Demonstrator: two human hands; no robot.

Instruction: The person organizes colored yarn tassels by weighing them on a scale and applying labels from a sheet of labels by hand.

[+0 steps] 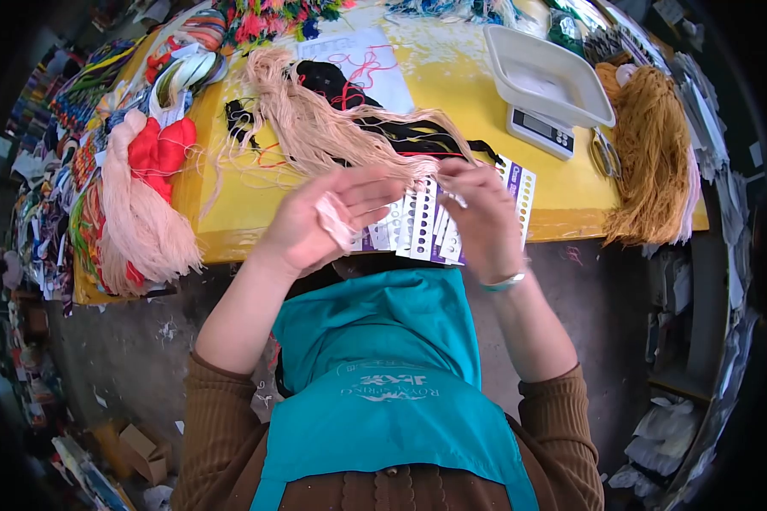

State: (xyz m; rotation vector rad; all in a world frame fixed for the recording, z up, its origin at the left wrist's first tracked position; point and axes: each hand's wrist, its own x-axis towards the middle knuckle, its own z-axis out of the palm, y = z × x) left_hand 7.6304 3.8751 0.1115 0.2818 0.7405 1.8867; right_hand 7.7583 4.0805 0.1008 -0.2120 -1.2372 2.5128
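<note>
Palm up, my left hand has its fingers stretched toward the right, and a small pale pink bundle of thread lies across the palm by the thumb. My right hand is bent, its fingertips pinched on pale pink strands just right of my left fingertips. Beyond both hands a long beige-pink hank lies over black thread. White and purple cards with rows of holes lie under and between my hands.
A white tray sits on a digital scale at the right, near scissors and a brown hank. Pink and red hanks hang at the left edge of the yellow table.
</note>
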